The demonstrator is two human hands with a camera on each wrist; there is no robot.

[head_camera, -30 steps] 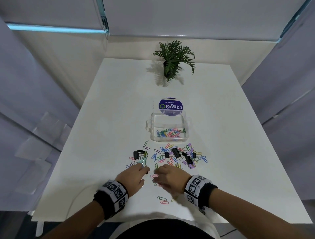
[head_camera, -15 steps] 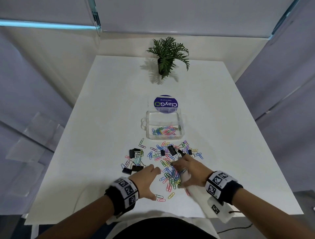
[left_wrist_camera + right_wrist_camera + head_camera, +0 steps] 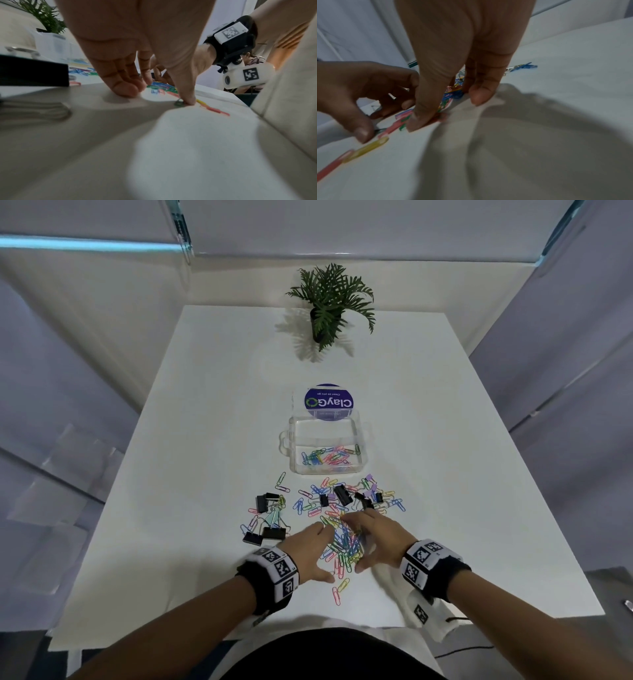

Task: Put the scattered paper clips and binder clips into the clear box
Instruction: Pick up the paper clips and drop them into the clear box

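Both hands are down on the white table [image 3: 212, 440], the left hand [image 3: 308, 553] and right hand [image 3: 373, 537] cupped on either side of a heap of coloured paper clips [image 3: 342, 544], fingers fairly straight with their tips on the surface and curled round nothing. More paper clips and black binder clips [image 3: 270, 534] lie scattered just beyond. The clear box [image 3: 327, 446] stands past them, lid up, with some clips already inside; a potted plant [image 3: 330, 302] stands farther back.
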